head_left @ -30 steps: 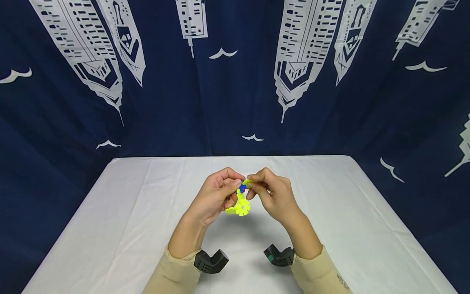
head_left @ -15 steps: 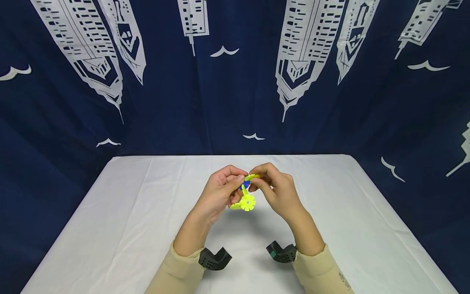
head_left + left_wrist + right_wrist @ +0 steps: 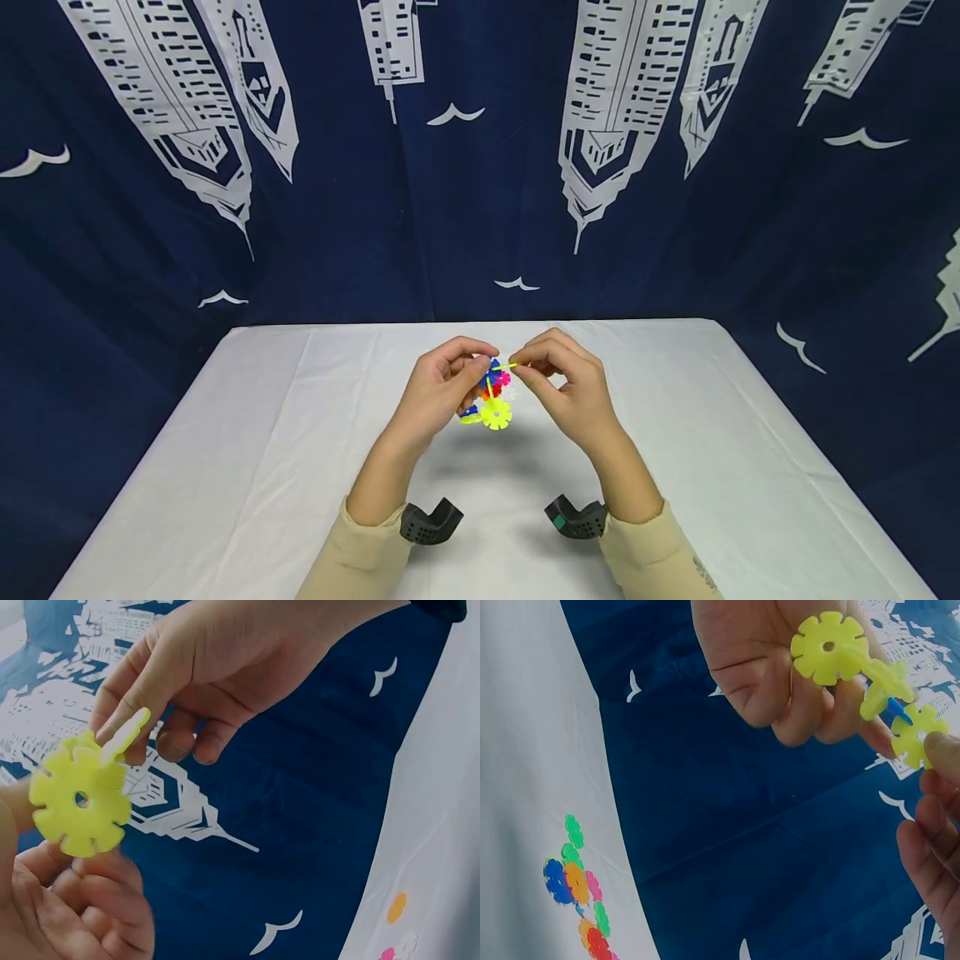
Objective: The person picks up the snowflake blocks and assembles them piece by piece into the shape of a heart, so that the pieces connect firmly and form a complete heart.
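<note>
My left hand (image 3: 438, 387) holds a joined group of notched plastic discs above the white table, its thumb and index finger at a blue disc (image 3: 491, 374). Below it hang yellow discs, one of them facing up as a yellow flower-like disc (image 3: 502, 408). With thumb and fingertips my right hand (image 3: 566, 387) pinches another yellow disc (image 3: 911, 742), seen edge-on in the head view. In the right wrist view this disc's edge meets the blue disc (image 3: 897, 710). The left wrist view shows a yellow disc (image 3: 64, 814) broadside in front of the left fingers.
Several coloured discs lie on the white table (image 3: 300, 467) beyond the hands, partly hidden in the head view: a red disc (image 3: 598, 943), an orange disc (image 3: 576, 883), a dark blue disc (image 3: 556, 880) and green ones. A dark blue printed curtain (image 3: 420, 208) hangs behind the table.
The yellow disc in my right fingers has turned from flat to edge-on beside the blue disc. My hands shifted slightly right, then the left moved back, and pink and red discs now show between them.
</note>
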{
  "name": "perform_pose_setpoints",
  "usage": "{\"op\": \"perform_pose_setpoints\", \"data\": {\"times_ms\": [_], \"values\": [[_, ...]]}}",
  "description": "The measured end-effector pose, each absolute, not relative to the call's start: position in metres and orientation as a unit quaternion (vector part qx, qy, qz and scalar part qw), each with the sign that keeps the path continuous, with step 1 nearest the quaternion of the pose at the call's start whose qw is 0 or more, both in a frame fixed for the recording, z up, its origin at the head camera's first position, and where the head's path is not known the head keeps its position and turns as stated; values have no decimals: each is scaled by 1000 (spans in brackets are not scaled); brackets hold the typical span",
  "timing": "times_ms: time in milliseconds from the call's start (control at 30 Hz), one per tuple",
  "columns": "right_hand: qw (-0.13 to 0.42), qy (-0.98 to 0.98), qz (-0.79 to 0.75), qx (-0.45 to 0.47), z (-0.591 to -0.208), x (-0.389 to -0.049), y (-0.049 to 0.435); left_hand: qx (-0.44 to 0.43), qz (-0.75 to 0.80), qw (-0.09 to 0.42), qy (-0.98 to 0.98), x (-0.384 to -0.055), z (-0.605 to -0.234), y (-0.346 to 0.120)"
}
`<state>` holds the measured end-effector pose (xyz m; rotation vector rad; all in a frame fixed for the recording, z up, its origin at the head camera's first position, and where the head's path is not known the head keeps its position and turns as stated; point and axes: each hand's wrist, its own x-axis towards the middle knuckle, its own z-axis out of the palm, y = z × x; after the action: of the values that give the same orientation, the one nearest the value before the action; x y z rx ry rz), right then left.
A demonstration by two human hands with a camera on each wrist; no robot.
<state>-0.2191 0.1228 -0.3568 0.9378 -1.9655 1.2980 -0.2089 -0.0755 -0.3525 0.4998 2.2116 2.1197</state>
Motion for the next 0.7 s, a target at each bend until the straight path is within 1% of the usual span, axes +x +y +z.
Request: {"op": "perform_pose_setpoints", "data": {"times_ms": [100,267,467,600,700], "values": [[302,-730,496,361,-358,-220,122,178,651,4,738,-211,-355,-77],[309,-713,507,373,-361,-221,120,209,655,14,726,-211,-356,-76],[303,-723,512,351,-365,-222,117,192,665,-3,722,-210,-356,-73],[273,-746,529,299,-373,-226,113,170,662,-17,729,-211,-356,-74],[229,-762,552,250,-384,-233,110,160,661,-24,732,-211,-356,-75]]}}
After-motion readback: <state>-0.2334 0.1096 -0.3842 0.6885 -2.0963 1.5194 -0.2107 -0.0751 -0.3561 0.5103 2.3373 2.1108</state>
